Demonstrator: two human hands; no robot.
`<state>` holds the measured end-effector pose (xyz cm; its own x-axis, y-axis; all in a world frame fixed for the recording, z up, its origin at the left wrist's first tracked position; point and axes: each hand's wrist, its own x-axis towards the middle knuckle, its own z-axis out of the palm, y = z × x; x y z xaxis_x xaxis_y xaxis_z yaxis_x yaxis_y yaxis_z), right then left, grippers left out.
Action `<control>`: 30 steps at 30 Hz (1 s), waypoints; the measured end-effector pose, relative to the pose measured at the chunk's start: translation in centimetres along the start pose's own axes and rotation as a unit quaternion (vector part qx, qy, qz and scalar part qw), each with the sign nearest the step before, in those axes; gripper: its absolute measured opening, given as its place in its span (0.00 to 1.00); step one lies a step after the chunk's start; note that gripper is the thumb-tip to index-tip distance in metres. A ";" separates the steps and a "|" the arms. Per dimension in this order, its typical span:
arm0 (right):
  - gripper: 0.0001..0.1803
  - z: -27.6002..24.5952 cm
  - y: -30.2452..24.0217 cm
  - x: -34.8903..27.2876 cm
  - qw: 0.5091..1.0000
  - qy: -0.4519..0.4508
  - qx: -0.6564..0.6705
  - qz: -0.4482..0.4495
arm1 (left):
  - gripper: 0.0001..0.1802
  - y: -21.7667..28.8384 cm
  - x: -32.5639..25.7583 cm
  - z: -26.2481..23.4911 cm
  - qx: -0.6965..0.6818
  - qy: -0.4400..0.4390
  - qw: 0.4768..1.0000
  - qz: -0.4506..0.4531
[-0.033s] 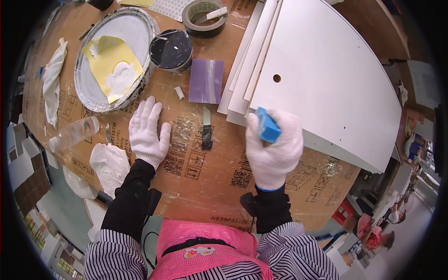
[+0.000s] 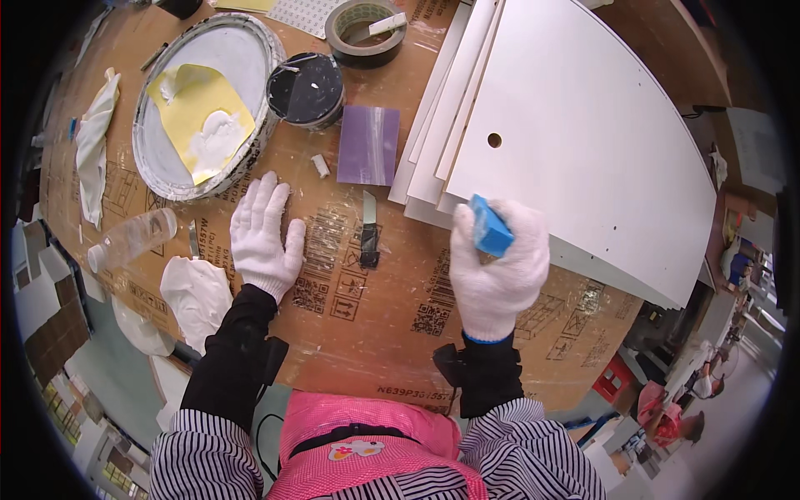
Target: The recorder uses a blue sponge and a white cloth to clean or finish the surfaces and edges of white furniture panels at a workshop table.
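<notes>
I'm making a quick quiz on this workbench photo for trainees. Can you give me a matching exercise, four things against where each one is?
Things:
1. blue block
2. purple sheet
3. tape roll
4. scraper

Places:
A. flat on the cardboard between the two gloved hands
B. at the far edge of the table, beyond the dark tub
C. held in the right hand
D. beside the stack of white panels, just right of the dark tub

Pairs: 1-C, 2-D, 3-B, 4-A

Left hand (image 2: 265, 235) flat on cardboard-covered table (image 2: 367, 325) | right hand (image 2: 497, 268) holds blue block (image 2: 490, 226) at edge of stacked white boards (image 2: 575, 142) | black-handled scraper (image 2: 369, 232) between hands | round metal pan (image 2: 204, 100) behind left hand | tape roll (image 2: 365, 32) far back
</notes>
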<state>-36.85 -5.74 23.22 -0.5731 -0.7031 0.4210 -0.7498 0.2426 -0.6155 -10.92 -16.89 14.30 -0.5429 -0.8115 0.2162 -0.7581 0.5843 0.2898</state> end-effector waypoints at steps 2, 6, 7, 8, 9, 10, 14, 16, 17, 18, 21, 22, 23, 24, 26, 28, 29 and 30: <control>0.16 -0.7 0.0 0.2 0.999 0.005 -0.020 0.027 | 0.28 0.1 0.1 -0.1 0.000 0.000 1.000 0.004; 0.19 2.0 -1.1 0.5 0.997 0.006 -0.031 -0.066 | 0.28 0.2 0.2 0.0 0.000 0.001 1.000 0.004; 0.19 2.1 -1.1 0.5 0.997 0.006 -0.030 -0.067 | 0.28 0.2 0.2 0.1 0.000 0.000 1.000 0.004; 0.19 2.1 -1.0 0.4 0.997 -0.007 -0.039 -0.070 | 0.28 0.2 0.1 0.1 0.000 0.000 1.000 0.003; 0.19 2.1 -0.7 0.4 0.996 -0.020 -0.049 -0.073 | 0.28 0.1 0.1 0.1 0.000 0.000 1.000 0.003; 0.18 1.6 0.0 -0.1 0.995 -0.009 -0.074 -0.065 | 0.28 0.0 0.0 0.2 -0.003 0.002 1.000 0.002; 0.18 -1.8 1.2 -0.6 0.999 0.018 0.030 0.030 | 0.29 0.0 0.1 -0.3 -0.005 -0.009 1.000 0.002; 0.18 -2.5 1.1 -0.4 0.999 0.035 -0.002 -0.012 | 0.29 0.1 0.0 -0.4 -0.006 -0.011 1.000 0.000; 0.18 -2.2 1.1 -0.1 0.999 0.036 -0.001 -0.013 | 0.28 0.1 0.0 -0.4 -0.007 -0.013 1.000 0.000; 0.18 -1.5 1.2 0.2 1.000 0.028 -0.001 -0.005 | 0.28 0.1 0.0 -0.4 -0.006 -0.012 1.000 0.000; 0.19 0.2 0.9 0.4 1.000 0.023 -0.015 -0.004 | 0.28 0.1 0.2 -0.2 -0.006 -0.010 1.000 0.003; 0.20 1.0 0.6 0.5 0.999 0.027 0.010 -0.031 | 0.28 0.1 0.3 -0.3 -0.005 -0.009 1.000 0.004; 0.20 1.6 0.3 0.6 0.997 0.032 0.031 -0.058 | 0.28 0.3 0.5 -0.3 -0.007 -0.008 1.000 0.007; 0.20 2.2 -0.4 0.7 0.996 0.035 0.041 -0.075 | 0.28 0.5 0.5 -0.3 -0.009 -0.008 1.000 0.009; 0.20 3.0 -0.7 0.6 0.995 -0.007 0.020 -0.097 | 0.28 0.3 0.5 -0.4 -0.003 -0.019 1.000 0.001; 0.20 2.7 -0.7 0.3 0.994 -0.022 0.004 -0.105 | 0.28 0.1 0.0 -0.2 -0.004 -0.013 1.000 0.001; 0.19 1.9 -0.5 0.0 0.997 -0.017 0.027 -0.076 | 0.29 0.0 -0.2 -0.2 -0.005 -0.007 1.000 -0.002; 0.18 1.0 -0.1 -0.4 0.998 -0.013 0.050 -0.048 | 0.29 -0.2 -0.1 -0.2 -0.003 -0.006 1.000 -0.004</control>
<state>-36.24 -6.17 22.47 -0.4914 -0.7368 0.4644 -0.7629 0.1070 -0.6375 -10.61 -16.92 14.41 -0.5417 -0.8159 0.2022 -0.7599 0.5781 0.2972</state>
